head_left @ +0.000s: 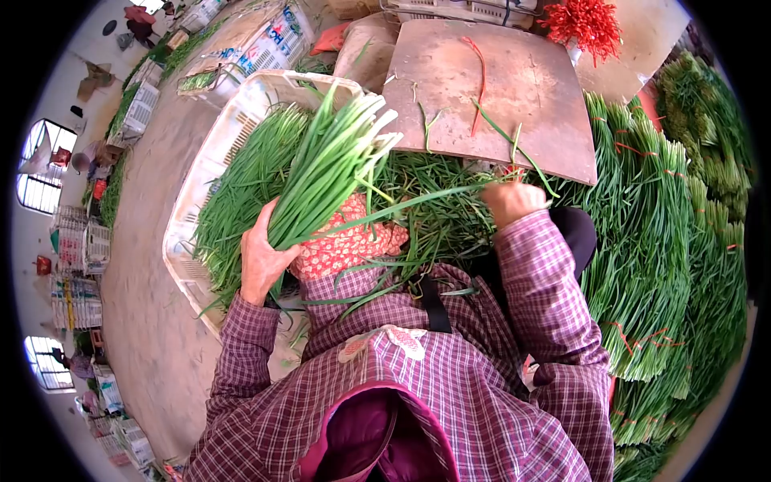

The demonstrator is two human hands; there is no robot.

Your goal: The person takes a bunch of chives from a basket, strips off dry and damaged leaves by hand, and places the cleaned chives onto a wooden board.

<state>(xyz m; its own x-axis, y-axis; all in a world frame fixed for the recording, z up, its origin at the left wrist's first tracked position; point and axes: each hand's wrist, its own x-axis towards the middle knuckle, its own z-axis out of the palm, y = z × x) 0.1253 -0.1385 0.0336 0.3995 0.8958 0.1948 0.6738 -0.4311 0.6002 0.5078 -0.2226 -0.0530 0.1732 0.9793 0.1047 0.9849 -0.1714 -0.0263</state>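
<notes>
My left hand (263, 255) is wrapped round the lower leafy part of a bunch of garlic chives (329, 173). The bunch tilts up to the right, its pale stem ends at the top. My right hand (514, 201) is closed and slightly blurred, near the front edge of the board. A long chive leaf (426, 196) runs from the bunch across to the right hand, which grips its end. More chives (249, 177) lie in a white plastic crate (189, 153) beyond the left hand. Loose leaves (442, 213) are heaped between the hands, some over my lap.
A wooden board (514, 96) ahead carries a red tie (479, 88) and stray leaves. A cluster of red ties (585, 28) stands at its far corner. Tied chive bundles (642, 241) are stacked on the right. Another crate (257, 48) stands on the floor at far left.
</notes>
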